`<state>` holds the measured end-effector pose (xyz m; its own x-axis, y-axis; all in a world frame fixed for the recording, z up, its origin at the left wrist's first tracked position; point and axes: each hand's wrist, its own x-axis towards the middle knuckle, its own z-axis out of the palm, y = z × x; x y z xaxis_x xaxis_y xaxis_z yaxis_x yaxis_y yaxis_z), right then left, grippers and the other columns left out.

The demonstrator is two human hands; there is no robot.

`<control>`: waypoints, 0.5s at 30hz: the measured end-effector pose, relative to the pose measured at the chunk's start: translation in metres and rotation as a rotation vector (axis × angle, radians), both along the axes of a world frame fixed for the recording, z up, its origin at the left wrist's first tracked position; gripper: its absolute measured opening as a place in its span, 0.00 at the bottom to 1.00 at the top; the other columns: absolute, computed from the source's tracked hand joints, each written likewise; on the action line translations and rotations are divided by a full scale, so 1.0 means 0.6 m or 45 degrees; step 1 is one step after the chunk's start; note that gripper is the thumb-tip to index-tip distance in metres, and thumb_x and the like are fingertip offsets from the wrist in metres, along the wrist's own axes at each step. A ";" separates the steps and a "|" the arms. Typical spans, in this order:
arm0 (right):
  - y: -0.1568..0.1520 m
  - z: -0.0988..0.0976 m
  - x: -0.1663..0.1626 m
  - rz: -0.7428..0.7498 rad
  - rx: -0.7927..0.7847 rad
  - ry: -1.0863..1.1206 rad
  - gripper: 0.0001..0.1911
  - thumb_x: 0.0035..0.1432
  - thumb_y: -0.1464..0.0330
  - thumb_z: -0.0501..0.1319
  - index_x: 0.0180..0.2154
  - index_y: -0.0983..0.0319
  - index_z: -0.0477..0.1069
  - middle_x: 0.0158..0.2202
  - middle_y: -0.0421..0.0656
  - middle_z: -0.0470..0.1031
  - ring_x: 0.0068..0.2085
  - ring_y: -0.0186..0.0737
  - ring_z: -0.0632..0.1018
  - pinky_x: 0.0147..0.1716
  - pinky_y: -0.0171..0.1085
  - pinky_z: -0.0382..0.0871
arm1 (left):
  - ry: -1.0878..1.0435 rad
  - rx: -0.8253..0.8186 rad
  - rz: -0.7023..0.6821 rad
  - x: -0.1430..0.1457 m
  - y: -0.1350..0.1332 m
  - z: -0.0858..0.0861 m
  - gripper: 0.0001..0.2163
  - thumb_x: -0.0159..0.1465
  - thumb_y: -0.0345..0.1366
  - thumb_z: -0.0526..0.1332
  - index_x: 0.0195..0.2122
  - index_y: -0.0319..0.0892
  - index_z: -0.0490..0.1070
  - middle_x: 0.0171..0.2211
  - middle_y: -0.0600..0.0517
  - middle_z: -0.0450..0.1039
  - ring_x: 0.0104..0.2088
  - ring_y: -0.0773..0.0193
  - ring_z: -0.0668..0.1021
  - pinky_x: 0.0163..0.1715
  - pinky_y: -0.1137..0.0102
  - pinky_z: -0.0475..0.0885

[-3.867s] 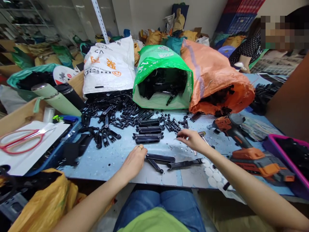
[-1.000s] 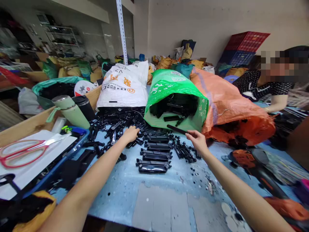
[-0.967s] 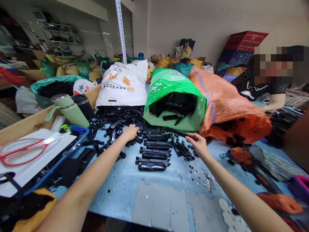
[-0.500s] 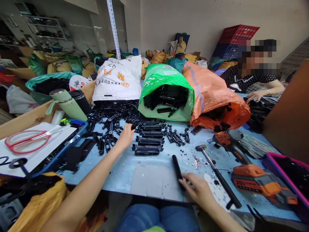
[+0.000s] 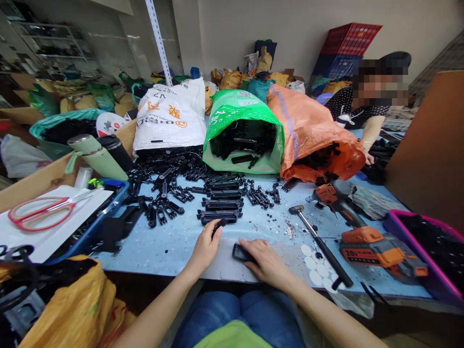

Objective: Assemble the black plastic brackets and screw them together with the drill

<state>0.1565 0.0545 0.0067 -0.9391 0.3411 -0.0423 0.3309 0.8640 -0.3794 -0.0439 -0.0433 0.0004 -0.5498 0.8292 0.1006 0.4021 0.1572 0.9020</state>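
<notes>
My left hand (image 5: pixel 205 249) is closed around a small black plastic part (image 5: pixel 219 223), whose dark end sticks out past the thumb. To its right, my right hand (image 5: pixel 266 258) grips a black rectangular plastic piece (image 5: pixel 239 252), held low over a grey pad (image 5: pixel 223 263) at the table's near edge; the fingers cover part of it. Just beyond both hands lies a row of long black plastic assemblies (image 5: pixel 220 216). Small black linked parts (image 5: pixel 259 197) lie to the right of that row, and a heap of black arms (image 5: pixel 165 186) is to the left.
At right are a hammer (image 5: pixel 322 249), an orange cordless drill (image 5: pixel 373 246), white discs (image 5: pixel 315 270) and a pink-rimmed bin (image 5: pixel 416 217). White (image 5: pixel 170 116), green (image 5: pixel 242 111) and orange (image 5: pixel 308 130) sacks line the back. Scissors (image 5: pixel 43 212) lie at left. A co-worker (image 5: pixel 373 96) sits across.
My left hand has come back from the parts heap with a small black part. My right hand has moved left with its black piece, now turned flatter. The co-worker's arm has shifted.
</notes>
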 end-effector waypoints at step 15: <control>0.026 -0.026 -0.040 -0.752 -0.364 0.172 0.26 0.61 0.55 0.48 0.58 0.57 0.57 0.42 0.49 0.70 0.39 0.45 0.75 0.38 0.42 0.68 | -0.178 0.001 -0.078 0.049 -0.006 0.004 0.19 0.66 0.42 0.48 0.54 0.42 0.65 0.32 0.51 0.68 0.24 0.69 0.71 0.32 0.69 0.70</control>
